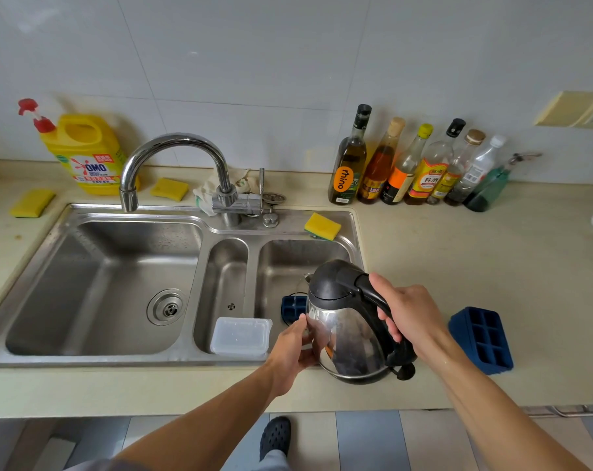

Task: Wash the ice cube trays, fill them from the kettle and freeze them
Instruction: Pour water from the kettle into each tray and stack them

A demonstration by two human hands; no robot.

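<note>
A steel kettle (347, 338) with a black lid and handle hangs over the right sink basin's front edge. My right hand (408, 312) grips its black handle. My left hand (293, 351) presses against the kettle's steel side. Behind the kettle, one dark blue ice cube tray (292, 308) lies in the right basin, mostly hidden. A second blue ice cube tray (481, 338) rests on the counter to the right, cells facing up.
A clear plastic box (240, 335) sits in the narrow middle basin. The steel sink (199, 229) has a curved tap (183, 164). Yellow sponges (322, 226), a detergent jug (84, 154) and several bottles (407, 164) line the back.
</note>
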